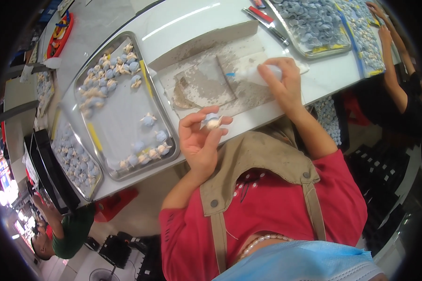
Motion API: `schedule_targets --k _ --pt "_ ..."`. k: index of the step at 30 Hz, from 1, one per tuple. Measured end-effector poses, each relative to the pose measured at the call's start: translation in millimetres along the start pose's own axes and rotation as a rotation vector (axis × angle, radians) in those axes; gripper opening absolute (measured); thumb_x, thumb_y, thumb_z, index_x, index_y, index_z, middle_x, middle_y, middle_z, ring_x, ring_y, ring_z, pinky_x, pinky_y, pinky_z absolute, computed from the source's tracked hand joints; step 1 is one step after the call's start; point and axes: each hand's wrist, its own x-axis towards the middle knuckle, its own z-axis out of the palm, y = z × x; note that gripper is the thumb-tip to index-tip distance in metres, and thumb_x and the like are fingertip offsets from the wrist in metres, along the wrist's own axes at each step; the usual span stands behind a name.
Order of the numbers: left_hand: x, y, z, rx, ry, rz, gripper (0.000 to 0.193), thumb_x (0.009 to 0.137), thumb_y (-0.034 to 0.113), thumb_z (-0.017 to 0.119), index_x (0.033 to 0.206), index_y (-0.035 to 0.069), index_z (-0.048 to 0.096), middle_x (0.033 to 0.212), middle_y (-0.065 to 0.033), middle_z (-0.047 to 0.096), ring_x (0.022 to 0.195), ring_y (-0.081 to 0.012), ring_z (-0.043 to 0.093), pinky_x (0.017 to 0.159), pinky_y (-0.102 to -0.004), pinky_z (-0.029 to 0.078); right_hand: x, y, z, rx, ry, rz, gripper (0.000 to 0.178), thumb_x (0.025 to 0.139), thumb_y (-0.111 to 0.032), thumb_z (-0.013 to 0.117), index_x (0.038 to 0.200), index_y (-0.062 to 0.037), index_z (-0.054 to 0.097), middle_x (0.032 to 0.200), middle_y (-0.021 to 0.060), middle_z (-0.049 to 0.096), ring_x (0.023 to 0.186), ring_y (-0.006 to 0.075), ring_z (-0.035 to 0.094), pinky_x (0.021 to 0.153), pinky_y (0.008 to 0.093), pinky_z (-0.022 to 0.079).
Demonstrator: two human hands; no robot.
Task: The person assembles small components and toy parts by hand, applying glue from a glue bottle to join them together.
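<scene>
Our left hand (199, 140) pinches a figure (213, 122), right hand (287, 84) a bottle (252, 76).
Tray (157, 93) mostly open midway, figures (110, 72) near both short edges.

The thumb and fingers of the left hand (199, 143) cover parts of a small blue-and-cream figurine (213, 122), its features too small to tell; the right hand (288, 86) hides the rear of a white bottle (252, 77); loose figurines (91, 99) in the left tray look smeared; the top edge crops the upper-right tray (323, 52); the blue face mask (290, 262) and fan (103, 275) run off the lower edge; the right-hand co-worker (397, 96) fades into the dark rim.
</scene>
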Motion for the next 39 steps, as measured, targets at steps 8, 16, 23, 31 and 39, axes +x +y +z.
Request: schedule_targets --k 8,16,23,31,39 --pt "4 0 2 0.01 -0.004 -0.066 0.038 0.082 0.001 0.061 0.114 0.005 0.043 0.118 -0.0181 0.05 0.094 -0.0247 0.061 0.073 -0.0255 0.052 41 34 -31 -0.254 0.04 -0.229 0.017 0.075 -0.023 0.068 0.074 -0.006 0.065 0.075 0.007 0.063 0.073 0.0239 0.057 0.068 0.0358 0.041" --pt "6 -7 11 0.037 -0.013 -0.127 0.035 0.082 0.0 0.061 0.113 0.005 0.044 0.118 -0.0184 0.051 0.093 -0.0243 0.061 0.073 -0.0254 0.051 82 67 -93 -0.73 -0.121 -0.268 0.012 0.075 -0.015 0.067 0.084 -0.0079 0.068 0.08 0.0046 0.062 0.079 0.0234 0.055 0.068 0.0338 0.044" --pt "5 -7 21 0.056 -0.009 -0.167 0.036 0.082 0.0 0.061 0.114 0.004 0.044 0.12 -0.0174 0.051 0.09 -0.0221 0.061 0.074 -0.026 0.05 87 85 -83 -0.604 -0.054 -0.305 0.012 0.08 -0.011 0.063 0.091 -0.0055 0.064 0.088 0.0048 0.062 0.087 0.0219 0.056 0.07 0.0311 0.046" --pt "7 -11 26 0.117 -0.02 -0.196 0.046 0.079 0.002 0.065 0.12 0.001 0.044 0.125 -0.0154 0.049 0.099 -0.0207 0.058 0.083 -0.0269 0.048 24 10 -69 0.67 -0.558 0.282 0.013 0.085 -0.003 0.058 0.097 0.0008 0.058 0.093 0.0075 0.063 0.086 0.013 0.061 0.076 0.0237 0.048" --pt "2 -14 18 0.023 -0.156 -0.143 0.052 0.08 -0.002 0.063 0.126 0.0 0.039 0.132 -0.0134 0.042 0.109 -0.0197 0.052 0.089 -0.0288 0.045 -21 -45 -29 1.069 -0.888 0.752 0.01 0.08 0.0 0.063 0.089 0.001 0.058 0.082 0.0095 0.064 0.071 0.0133 0.063 0.062 0.0236 0.051"
